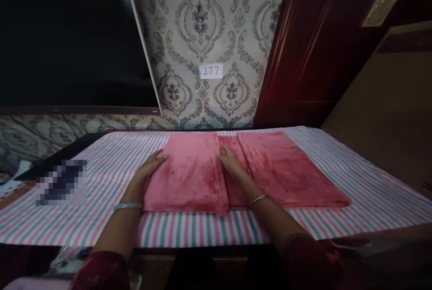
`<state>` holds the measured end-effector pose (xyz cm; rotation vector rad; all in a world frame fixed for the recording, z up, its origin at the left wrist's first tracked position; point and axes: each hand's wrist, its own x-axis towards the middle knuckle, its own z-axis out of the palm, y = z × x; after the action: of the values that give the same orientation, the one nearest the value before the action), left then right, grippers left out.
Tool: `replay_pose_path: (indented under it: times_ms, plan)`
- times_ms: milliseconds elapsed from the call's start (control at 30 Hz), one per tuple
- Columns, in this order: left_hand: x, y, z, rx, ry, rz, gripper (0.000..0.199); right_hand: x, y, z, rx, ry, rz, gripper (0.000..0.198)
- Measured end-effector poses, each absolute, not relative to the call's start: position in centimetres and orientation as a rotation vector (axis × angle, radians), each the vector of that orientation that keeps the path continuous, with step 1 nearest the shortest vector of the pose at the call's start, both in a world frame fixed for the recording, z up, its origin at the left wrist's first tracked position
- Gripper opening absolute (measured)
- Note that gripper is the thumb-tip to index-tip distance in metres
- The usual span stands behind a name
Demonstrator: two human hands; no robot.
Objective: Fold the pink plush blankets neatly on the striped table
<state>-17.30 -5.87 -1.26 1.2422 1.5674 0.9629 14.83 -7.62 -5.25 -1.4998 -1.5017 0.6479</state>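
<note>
A pink plush cloth point(189, 177) lies on a striped tablecloth, its left and right sides folded inward as two panels. A strip of the lower layer point(232, 191) shows between them. My left hand point(151, 165) grips the outer left edge of the left panel, thumb on top, with some fingers hidden. At that panel's inner edge, my right hand point(229, 160) closes its thumb and fingers on the border. The right panel point(286, 173) lies flat, untouched by either hand. Dark streaks mark the pile.
The striped tablecloth point(111, 168) covers the table to its front edge. A large dark screen point(74, 42) stands at the back left, before patterned wallpaper. A blurred-out item point(60, 183) is on the left side. A card reading 277 point(211, 71) is on the wall.
</note>
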Motion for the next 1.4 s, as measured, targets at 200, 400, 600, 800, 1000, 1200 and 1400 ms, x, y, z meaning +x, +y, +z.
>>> replay_pose_path:
  times_ms: [200, 400, 600, 800, 1000, 1200, 1400]
  plan:
    - [-17.7, -6.2, -1.6, 1.403, 1.483, 0.951, 0.101, 13.9, -5.1, -4.9, -1.544, -1.424, 0.681, 0.061]
    - [-17.6, -6.0, -1.9, 1.412, 1.378, 0.999, 0.105, 14.5, -5.2, -5.4, -1.543, -1.407, 0.619, 0.064]
    - [-17.6, -6.1, -2.0, 1.362, 1.350, 1.007, 0.105, 14.9, -5.2, -6.0, -1.590, -1.432, 0.602, 0.065]
    - [-18.0, -5.6, -2.9, 1.326, 1.352, 1.055, 0.103, 15.0, -3.4, -4.9, -1.644, -1.476, 0.585, 0.062]
    - [-18.2, -6.0, -3.0, 1.354, 1.402, 1.026, 0.095, 15.6, -3.3, -4.6, -1.699, -1.485, 0.503, 0.054]
    - [-18.0, -6.2, -3.0, 1.310, 1.411, 1.028, 0.089, 15.9, -5.3, -4.1, -1.761, -1.499, 0.486, 0.056]
    - [-17.3, -7.2, -2.4, 1.295, 1.404, 1.032, 0.086, 15.5, -10.4, -5.5, -1.643, -1.553, 0.605, 0.073]
